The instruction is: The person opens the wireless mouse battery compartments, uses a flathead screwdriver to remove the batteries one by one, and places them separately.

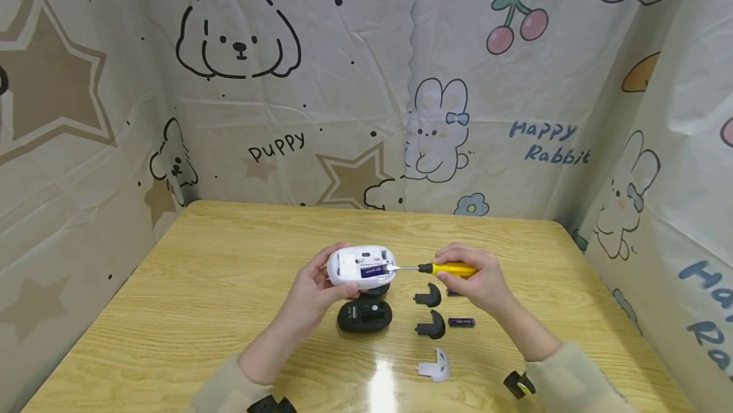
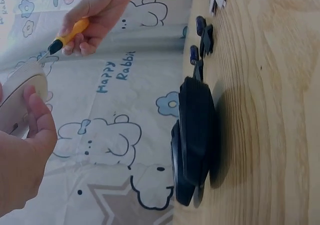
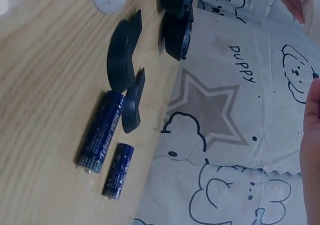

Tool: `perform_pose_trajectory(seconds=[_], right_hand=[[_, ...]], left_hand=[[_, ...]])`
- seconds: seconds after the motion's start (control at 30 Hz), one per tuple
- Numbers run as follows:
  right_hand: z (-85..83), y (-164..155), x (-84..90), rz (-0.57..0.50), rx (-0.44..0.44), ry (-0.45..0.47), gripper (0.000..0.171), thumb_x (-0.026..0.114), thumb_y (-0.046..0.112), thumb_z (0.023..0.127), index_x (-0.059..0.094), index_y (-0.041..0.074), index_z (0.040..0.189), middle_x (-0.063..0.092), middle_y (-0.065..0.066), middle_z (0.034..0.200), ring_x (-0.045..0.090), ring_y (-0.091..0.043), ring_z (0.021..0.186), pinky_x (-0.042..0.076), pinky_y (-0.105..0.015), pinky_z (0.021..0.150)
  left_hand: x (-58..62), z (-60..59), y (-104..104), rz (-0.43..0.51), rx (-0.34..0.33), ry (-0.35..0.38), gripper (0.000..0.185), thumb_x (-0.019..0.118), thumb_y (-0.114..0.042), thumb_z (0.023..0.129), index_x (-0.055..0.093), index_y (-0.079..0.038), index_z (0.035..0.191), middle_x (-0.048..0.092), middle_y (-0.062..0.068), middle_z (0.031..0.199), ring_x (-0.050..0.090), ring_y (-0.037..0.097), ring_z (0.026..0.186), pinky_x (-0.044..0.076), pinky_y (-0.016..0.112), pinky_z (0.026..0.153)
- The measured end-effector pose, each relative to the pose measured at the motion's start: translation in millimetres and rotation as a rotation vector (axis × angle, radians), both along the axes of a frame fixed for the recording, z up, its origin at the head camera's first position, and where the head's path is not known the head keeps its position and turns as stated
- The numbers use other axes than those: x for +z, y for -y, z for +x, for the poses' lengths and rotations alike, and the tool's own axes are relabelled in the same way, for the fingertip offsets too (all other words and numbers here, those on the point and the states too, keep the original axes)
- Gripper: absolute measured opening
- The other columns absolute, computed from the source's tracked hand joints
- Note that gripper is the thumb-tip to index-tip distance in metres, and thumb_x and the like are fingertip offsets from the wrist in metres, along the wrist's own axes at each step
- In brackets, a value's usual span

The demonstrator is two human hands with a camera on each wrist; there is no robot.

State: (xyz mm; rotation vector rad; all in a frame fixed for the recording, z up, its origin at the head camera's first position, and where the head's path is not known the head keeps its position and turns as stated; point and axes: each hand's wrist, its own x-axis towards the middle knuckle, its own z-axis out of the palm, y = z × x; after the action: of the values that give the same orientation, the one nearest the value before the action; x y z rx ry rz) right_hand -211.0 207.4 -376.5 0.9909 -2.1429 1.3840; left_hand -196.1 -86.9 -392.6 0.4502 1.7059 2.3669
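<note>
My left hand [image 1: 315, 286] grips a white computer mouse [image 1: 343, 266], raised over the table with its underside toward the head camera. A dark blue battery [image 1: 374, 271] lies in the mouse's uncovered compartment. From the right, my right hand [image 1: 475, 276] holds a screwdriver [image 1: 452, 269] by its yellow handle. Its metal tip meets the compartment at the battery's right end; whether it touches the battery I cannot tell. The left wrist view shows the yellow screwdriver [image 2: 75, 31] against the edge of the white mouse [image 2: 25, 92].
A black mouse [image 1: 364, 316] lies underside up below the held one, with another dark mouse [image 1: 376, 291] partly hidden behind it. To the right are two black covers [image 1: 433, 324], a white cover [image 1: 436, 367] and two loose batteries [image 1: 461, 322]. Printed cloth hangs around the table [image 1: 172, 311].
</note>
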Motion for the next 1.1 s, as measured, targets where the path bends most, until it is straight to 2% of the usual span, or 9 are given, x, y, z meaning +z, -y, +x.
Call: perform_pose_trajectory(seconds=[0.1, 0.23, 0.33, 0.43, 0.57, 0.7, 0.9, 1.1], right_hand=[[-6.4, -3, -12.0, -0.04, -0.009, 0.053, 0.03, 0.069, -0.021, 0.069, 0.069, 0.0, 0.09, 0.067, 0.004, 0.095, 0.059, -0.005, 0.085, 0.051, -0.018, 0.058], [-11.5, -4, -23.2, -0.09, -0.004, 0.091, 0.031, 0.068, -0.019, 0.073, 0.07, 0.003, 0.094, 0.066, 0.008, 0.098, 0.059, -0.007, 0.088, 0.051, -0.017, 0.062], [-11.5, -2, -26.1, -0.126, 0.009, 0.109, 0.03, 0.067, -0.017, 0.075, 0.07, 0.004, 0.096, 0.066, 0.007, 0.1, 0.06, -0.008, 0.089, 0.052, -0.017, 0.064], [-10.9, 3, -25.4, -0.12, 0.035, 0.11, 0.029, 0.068, -0.015, 0.075, 0.071, 0.005, 0.096, 0.067, 0.006, 0.099, 0.06, -0.009, 0.088, 0.053, -0.019, 0.062], [-11.2, 6, -19.5, -0.071, 0.046, 0.049, 0.029, 0.07, -0.015, 0.073, 0.07, 0.004, 0.094, 0.067, 0.004, 0.098, 0.061, -0.008, 0.085, 0.052, -0.02, 0.058], [-10.6, 3, -11.3, -0.033, 0.014, 0.007, 0.03, 0.07, -0.018, 0.069, 0.07, 0.001, 0.092, 0.067, 0.005, 0.098, 0.06, -0.006, 0.086, 0.052, -0.018, 0.06], [-0.6, 1, 10.2, 0.011, -0.01, -0.028, 0.029, 0.069, -0.021, 0.067, 0.069, -0.003, 0.09, 0.066, -0.001, 0.094, 0.059, -0.002, 0.089, 0.052, -0.016, 0.065], [6.9, 3, 28.9, 0.069, -0.015, -0.132, 0.03, 0.071, -0.02, 0.064, 0.07, -0.002, 0.087, 0.067, -0.01, 0.088, 0.061, -0.005, 0.088, 0.051, -0.014, 0.07]], left_hand=[[-1.7, -0.6, -2, 0.08, -0.039, 0.003, 0.078, 0.074, 0.001, 0.076, 0.031, 0.001, 0.142, 0.044, 0.022, 0.132, 0.061, 0.021, 0.095, 0.056, 0.024, 0.076], [-4.7, -1.3, -5, 0.158, -0.069, 0.012, 0.076, 0.071, 0.003, 0.079, 0.029, 0.001, 0.142, 0.046, 0.017, 0.13, 0.064, 0.021, 0.092, 0.056, 0.024, 0.076], [-7.4, -1.4, -8, 0.182, -0.072, 0.022, 0.073, 0.07, 0.004, 0.08, 0.031, 0.0, 0.142, 0.047, 0.016, 0.129, 0.063, 0.021, 0.092, 0.056, 0.024, 0.076], [-8.6, -1.1, -13, 0.148, -0.094, 0.028, 0.075, 0.071, 0.002, 0.08, 0.03, -0.001, 0.143, 0.047, 0.015, 0.13, 0.062, 0.02, 0.095, 0.056, 0.025, 0.077], [-6.2, -1.9, -15, 0.118, -0.074, 0.049, 0.076, 0.072, 0.001, 0.079, 0.031, -0.002, 0.143, 0.047, 0.016, 0.132, 0.061, 0.02, 0.098, 0.056, 0.026, 0.078], [-0.3, -4.5, -10, 0.114, -0.009, 0.04, 0.072, 0.071, 0.003, 0.079, 0.036, -0.006, 0.141, 0.045, 0.018, 0.133, 0.06, 0.02, 0.1, 0.056, 0.026, 0.077], [4.4, -5.5, -2, 0.037, 0.011, 0.013, 0.071, 0.072, 0.002, 0.078, 0.039, -0.009, 0.14, 0.046, 0.018, 0.133, 0.058, 0.021, 0.1, 0.055, 0.026, 0.078], [5.9, -4.6, 1, -0.047, 0.026, -0.012, 0.074, 0.075, 0.0, 0.076, 0.039, -0.01, 0.14, 0.048, 0.017, 0.131, 0.056, 0.023, 0.104, 0.054, 0.026, 0.079]])
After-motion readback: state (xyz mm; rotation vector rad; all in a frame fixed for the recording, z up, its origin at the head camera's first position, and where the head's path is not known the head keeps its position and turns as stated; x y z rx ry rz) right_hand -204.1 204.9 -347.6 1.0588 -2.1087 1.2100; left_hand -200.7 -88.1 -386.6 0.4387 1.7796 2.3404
